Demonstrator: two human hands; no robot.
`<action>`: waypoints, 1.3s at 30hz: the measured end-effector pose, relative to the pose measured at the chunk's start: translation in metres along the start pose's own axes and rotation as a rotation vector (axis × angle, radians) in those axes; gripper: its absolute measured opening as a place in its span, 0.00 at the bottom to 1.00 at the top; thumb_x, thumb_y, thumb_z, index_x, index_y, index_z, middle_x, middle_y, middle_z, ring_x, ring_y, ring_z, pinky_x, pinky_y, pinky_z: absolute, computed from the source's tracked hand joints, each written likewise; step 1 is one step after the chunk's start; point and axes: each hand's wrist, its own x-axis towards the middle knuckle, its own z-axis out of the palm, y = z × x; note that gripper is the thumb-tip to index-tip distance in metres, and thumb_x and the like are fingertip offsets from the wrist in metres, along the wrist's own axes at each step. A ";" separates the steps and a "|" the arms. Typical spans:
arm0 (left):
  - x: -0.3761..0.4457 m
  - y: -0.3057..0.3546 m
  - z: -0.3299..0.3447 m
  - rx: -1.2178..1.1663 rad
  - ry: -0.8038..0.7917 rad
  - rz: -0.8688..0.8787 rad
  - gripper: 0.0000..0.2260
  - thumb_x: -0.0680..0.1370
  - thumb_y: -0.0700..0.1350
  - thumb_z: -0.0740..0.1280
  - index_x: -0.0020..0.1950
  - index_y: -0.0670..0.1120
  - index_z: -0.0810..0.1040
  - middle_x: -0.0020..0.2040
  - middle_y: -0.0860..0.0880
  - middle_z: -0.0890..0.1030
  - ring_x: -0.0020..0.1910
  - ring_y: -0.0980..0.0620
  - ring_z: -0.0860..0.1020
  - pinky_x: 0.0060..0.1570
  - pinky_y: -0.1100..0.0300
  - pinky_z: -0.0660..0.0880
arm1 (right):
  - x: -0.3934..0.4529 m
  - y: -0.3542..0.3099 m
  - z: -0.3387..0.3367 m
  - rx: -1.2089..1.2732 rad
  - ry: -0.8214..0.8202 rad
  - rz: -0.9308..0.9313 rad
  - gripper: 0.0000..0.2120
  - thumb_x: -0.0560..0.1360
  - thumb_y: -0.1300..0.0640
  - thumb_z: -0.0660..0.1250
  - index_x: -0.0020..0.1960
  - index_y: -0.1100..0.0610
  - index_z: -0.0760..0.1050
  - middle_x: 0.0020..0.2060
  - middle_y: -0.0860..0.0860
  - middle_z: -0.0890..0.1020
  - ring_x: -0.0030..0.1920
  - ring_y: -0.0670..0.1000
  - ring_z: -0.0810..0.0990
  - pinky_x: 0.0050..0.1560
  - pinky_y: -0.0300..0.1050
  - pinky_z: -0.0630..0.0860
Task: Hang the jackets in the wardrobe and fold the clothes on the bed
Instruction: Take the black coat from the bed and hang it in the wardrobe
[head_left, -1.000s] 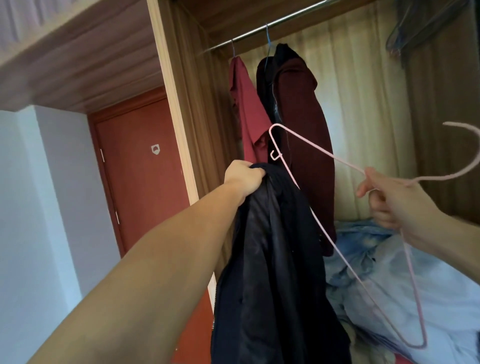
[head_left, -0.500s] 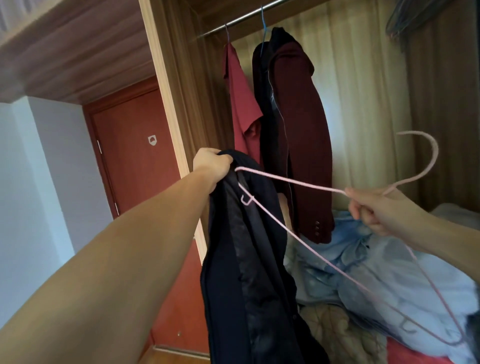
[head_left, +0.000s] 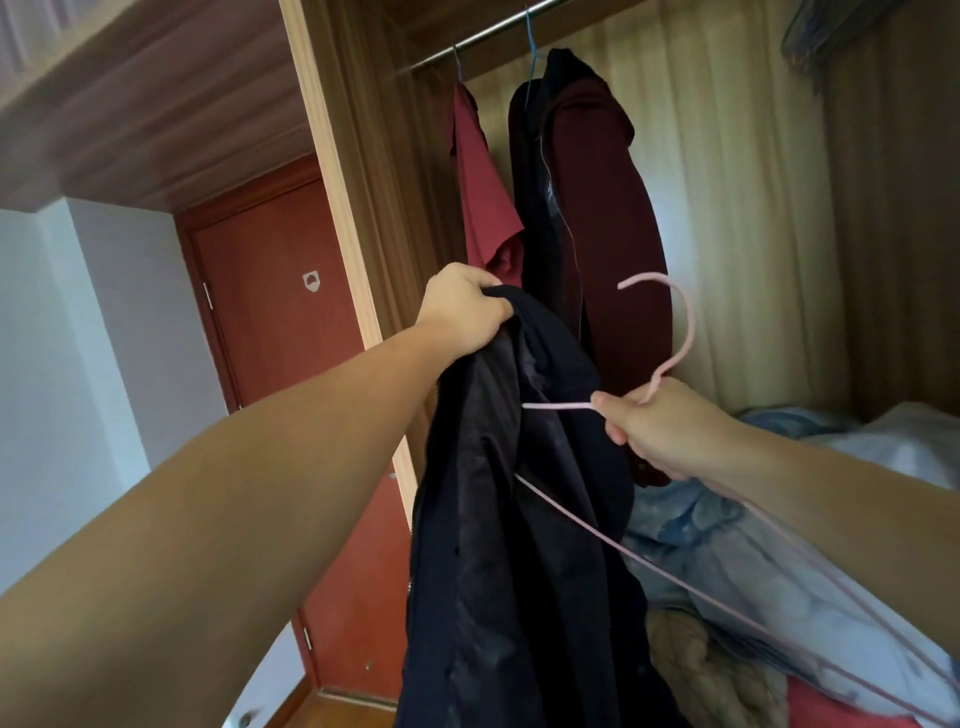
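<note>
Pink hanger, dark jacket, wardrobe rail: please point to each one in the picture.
pink hanger (head_left: 684, 332), head view, on the hook's curve.
dark jacket (head_left: 519, 545), head view, on the hanging front panel.
wardrobe rail (head_left: 488, 30), head view, on the bare metal bar.

You have two hands here: your left hand (head_left: 462, 306) and your right hand (head_left: 660, 426). You see three garments held up or hanging: one dark jacket (head_left: 519, 519) under your left fingers, one maroon jacket (head_left: 608, 218) and one red shirt (head_left: 480, 192) above them. There is one pink hanger (head_left: 675, 332) in your right fingers.
</note>
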 end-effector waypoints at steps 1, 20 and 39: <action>-0.001 0.002 0.001 0.006 -0.034 0.025 0.04 0.73 0.41 0.70 0.39 0.47 0.85 0.39 0.48 0.84 0.39 0.54 0.81 0.40 0.62 0.79 | 0.001 -0.003 0.002 0.029 0.004 0.000 0.22 0.78 0.45 0.61 0.30 0.55 0.71 0.17 0.47 0.63 0.17 0.47 0.57 0.20 0.33 0.55; -0.029 -0.002 0.031 0.216 -0.592 0.297 0.07 0.78 0.54 0.66 0.48 0.51 0.76 0.43 0.54 0.80 0.42 0.57 0.77 0.43 0.63 0.72 | 0.022 0.014 -0.028 0.051 0.134 -0.085 0.19 0.76 0.45 0.66 0.31 0.55 0.72 0.18 0.46 0.68 0.21 0.47 0.66 0.23 0.37 0.63; -0.008 -0.030 -0.004 0.245 -0.170 0.373 0.08 0.78 0.53 0.67 0.47 0.48 0.76 0.38 0.54 0.79 0.37 0.59 0.77 0.34 0.71 0.71 | -0.002 0.118 0.097 -0.704 0.178 -0.223 0.24 0.68 0.40 0.67 0.58 0.50 0.66 0.52 0.48 0.78 0.51 0.55 0.80 0.47 0.49 0.74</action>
